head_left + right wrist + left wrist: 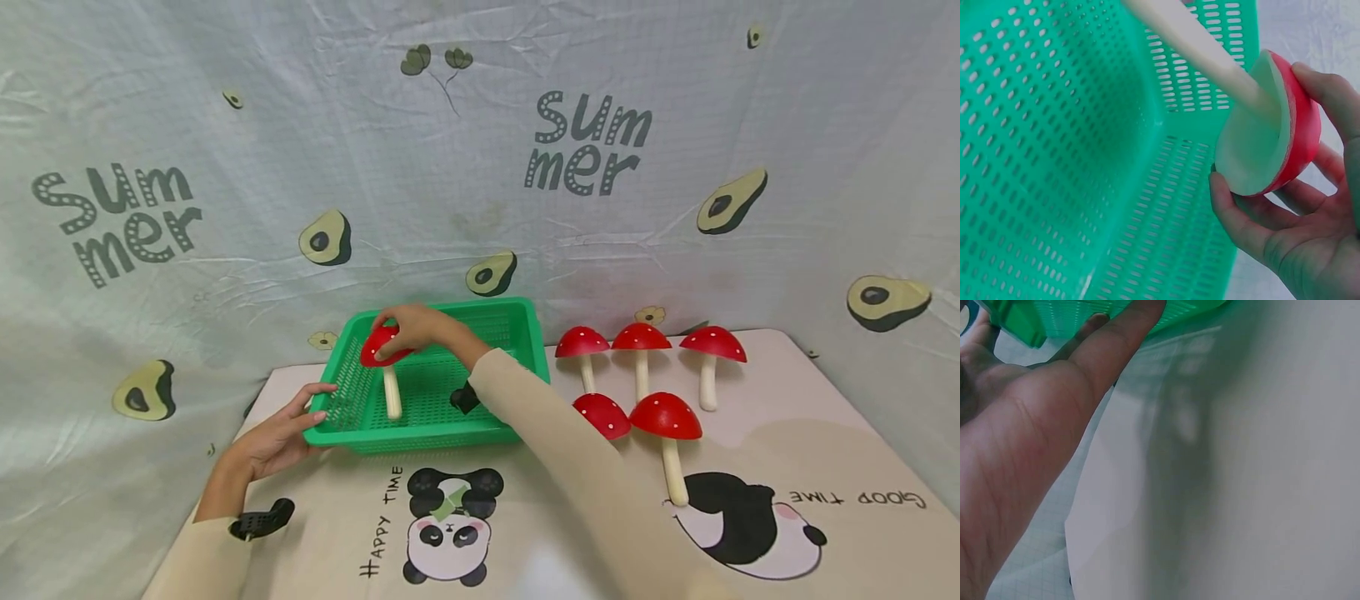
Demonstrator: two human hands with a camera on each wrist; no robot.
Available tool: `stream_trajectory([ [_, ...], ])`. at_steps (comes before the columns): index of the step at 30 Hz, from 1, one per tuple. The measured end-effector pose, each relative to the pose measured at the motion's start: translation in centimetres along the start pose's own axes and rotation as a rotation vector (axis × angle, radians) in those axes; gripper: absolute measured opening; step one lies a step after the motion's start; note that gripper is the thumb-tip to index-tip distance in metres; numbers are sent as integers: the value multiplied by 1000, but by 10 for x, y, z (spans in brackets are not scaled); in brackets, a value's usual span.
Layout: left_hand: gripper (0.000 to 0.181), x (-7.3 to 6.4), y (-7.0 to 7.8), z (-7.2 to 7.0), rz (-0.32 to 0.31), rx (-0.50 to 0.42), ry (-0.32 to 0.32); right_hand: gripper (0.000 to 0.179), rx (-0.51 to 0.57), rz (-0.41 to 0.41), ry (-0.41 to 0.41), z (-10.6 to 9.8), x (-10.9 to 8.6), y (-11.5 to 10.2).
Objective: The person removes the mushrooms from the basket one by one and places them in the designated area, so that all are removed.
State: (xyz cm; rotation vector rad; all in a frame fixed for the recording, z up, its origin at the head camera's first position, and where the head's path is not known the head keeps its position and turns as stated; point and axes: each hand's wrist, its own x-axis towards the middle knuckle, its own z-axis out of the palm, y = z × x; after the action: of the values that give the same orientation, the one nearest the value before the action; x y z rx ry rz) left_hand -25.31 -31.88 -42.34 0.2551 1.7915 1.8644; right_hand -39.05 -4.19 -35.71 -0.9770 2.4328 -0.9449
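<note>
In the head view, a green plastic basket [442, 439] with perforated sides stands toward the back of the table. My right hand [412, 327] is over its left half and grips a toy mushroom [393, 392] by its red, white-dotted cap. The mushroom's pale stem points down into the basket. In the right wrist view, thumb and fingers hold the cap [1302, 125] from outside, its hollow pale underside showing. My left hand [281, 433] holds the basket at its left front corner. The left wrist view shows its fingers against the basket [1063, 319], some partly hidden.
To the basket's right lie several more red-capped mushrooms [665, 415] with pale stems; one stem is hidden by my right sleeve. The pale table cover [337, 500] bears panda prints. A printed cloth [420, 192] hangs behind and at both sides.
</note>
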Motion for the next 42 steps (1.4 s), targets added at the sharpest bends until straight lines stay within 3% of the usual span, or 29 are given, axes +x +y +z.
stream_trajectory([
  [14,41,0,0,-2,20,-1,-41,51,-84,-52,29,-20,-22,-7],
  [27,42,0,0,0,44,-21,-76,49,-29,-95,48,-35,-42,-8],
  [42,42,0,-1,1,51,-20,-69,49,-26,-114,63,-46,-62,-2],
])
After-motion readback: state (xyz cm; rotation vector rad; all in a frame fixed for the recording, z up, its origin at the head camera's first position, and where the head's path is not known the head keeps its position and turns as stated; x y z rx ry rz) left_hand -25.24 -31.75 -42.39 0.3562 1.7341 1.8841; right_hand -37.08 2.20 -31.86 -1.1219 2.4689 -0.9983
